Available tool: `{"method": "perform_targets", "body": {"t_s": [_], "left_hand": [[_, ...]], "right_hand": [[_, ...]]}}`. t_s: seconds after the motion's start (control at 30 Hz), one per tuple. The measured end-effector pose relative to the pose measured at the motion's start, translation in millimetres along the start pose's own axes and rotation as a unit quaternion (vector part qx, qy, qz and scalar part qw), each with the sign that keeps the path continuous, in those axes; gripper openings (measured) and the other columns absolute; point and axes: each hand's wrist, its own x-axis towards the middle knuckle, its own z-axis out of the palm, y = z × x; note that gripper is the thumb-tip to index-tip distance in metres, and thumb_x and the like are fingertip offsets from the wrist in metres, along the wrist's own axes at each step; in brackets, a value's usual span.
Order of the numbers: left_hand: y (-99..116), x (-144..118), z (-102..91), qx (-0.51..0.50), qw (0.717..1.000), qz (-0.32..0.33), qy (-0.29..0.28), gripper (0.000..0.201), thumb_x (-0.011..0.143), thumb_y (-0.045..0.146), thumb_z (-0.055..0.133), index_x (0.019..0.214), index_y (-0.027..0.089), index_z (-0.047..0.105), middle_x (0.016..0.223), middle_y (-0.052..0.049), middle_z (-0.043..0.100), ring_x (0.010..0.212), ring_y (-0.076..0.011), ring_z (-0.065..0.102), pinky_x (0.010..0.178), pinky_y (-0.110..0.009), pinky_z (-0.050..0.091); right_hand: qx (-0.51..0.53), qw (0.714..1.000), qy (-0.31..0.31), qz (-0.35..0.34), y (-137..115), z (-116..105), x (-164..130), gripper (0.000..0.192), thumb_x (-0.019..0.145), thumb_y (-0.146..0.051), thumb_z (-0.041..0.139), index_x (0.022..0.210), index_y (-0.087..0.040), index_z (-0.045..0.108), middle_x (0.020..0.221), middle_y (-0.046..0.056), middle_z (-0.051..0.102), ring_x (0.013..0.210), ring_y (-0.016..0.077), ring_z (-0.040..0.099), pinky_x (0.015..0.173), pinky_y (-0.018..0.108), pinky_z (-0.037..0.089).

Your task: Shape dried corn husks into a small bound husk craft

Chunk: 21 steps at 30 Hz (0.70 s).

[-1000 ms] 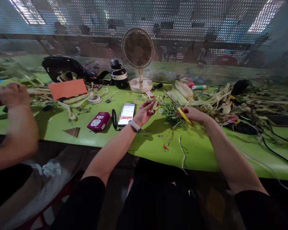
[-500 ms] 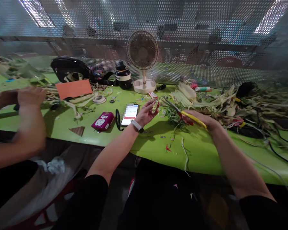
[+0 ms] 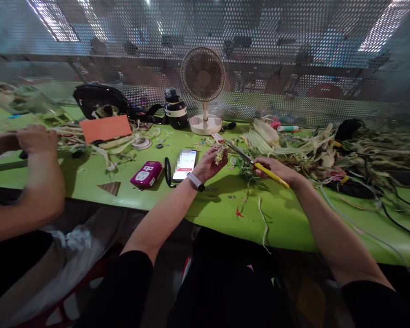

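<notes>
My left hand (image 3: 210, 165), with a watch (image 3: 195, 181) on its wrist, pinches a small pale yellow-green plaited piece (image 3: 219, 157), perhaps of husk; its exact kind is unclear. My right hand (image 3: 276, 171) is closed on yellow-handled scissors (image 3: 267, 173). Their blades point up and left, their tips close to the piece; I cannot tell whether they touch it. Beneath the scissors lies a bunch of green strands (image 3: 244, 167). To the left of my left hand is a lit phone (image 3: 184, 166) with a dark strap.
A fan (image 3: 205, 123) and a dark bottle (image 3: 176, 111) stand at the back. Dried husks (image 3: 304, 141) and cables (image 3: 379, 191) crowd the right side. A purple power adapter (image 3: 146, 175) lies left of the phone. Another person's arm (image 3: 43, 173) rests at the far left.
The scissors' handles have come together and their blades now reach nearer the piece in my left hand. My right hand has shifted slightly left. The pinched piece has turned a little.
</notes>
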Motion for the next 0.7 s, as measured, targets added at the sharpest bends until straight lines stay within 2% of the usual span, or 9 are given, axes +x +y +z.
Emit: {"method": "perform_targets", "body": {"t_s": [0.17, 0.37, 0.7], "left_hand": [[-1.4, 0.2, 0.1, -0.013, 1.0, -0.003, 0.003, 0.011, 0.079, 0.004, 0.066, 0.078, 0.015, 0.063, 0.073, -0.002, 0.067, 0.068, -0.0087, 0.064, 0.068, -0.02, 0.054], [0.2, -1.4, 4.2, -0.037, 0.999, -0.014, 0.02, 0.016, 0.086, 0.003, 0.054, 0.076, 0.014, 0.061, 0.075, -0.003, 0.067, 0.065, -0.0076, 0.063, 0.066, -0.019, 0.053], [0.6, 0.3, 3.0, -0.047, 0.998, -0.014, 0.033, 0.012, 0.083, 0.004, 0.058, 0.078, 0.014, 0.061, 0.076, -0.003, 0.067, 0.065, -0.0068, 0.062, 0.068, -0.019, 0.053]], "right_hand": [[0.004, 1.0, 0.001, -0.004, -1.6, 1.0, -0.1, 0.046, 0.065, -0.058, 0.071, 0.08, -0.019, 0.053, 0.074, -0.001, 0.05, 0.068, 0.0133, 0.043, 0.062, 0.027, 0.036], [-0.002, 1.0, 0.006, -0.001, 1.0, 1.2, 1.0, 0.044, 0.065, -0.057, 0.072, 0.078, -0.019, 0.053, 0.074, -0.001, 0.05, 0.069, 0.0141, 0.045, 0.064, 0.028, 0.036], [0.01, 1.0, 0.02, 0.0, 2.3, 4.3, 2.2, 0.044, 0.065, -0.056, 0.074, 0.076, -0.019, 0.054, 0.069, -0.003, 0.049, 0.065, 0.0113, 0.042, 0.061, 0.027, 0.035]]}}
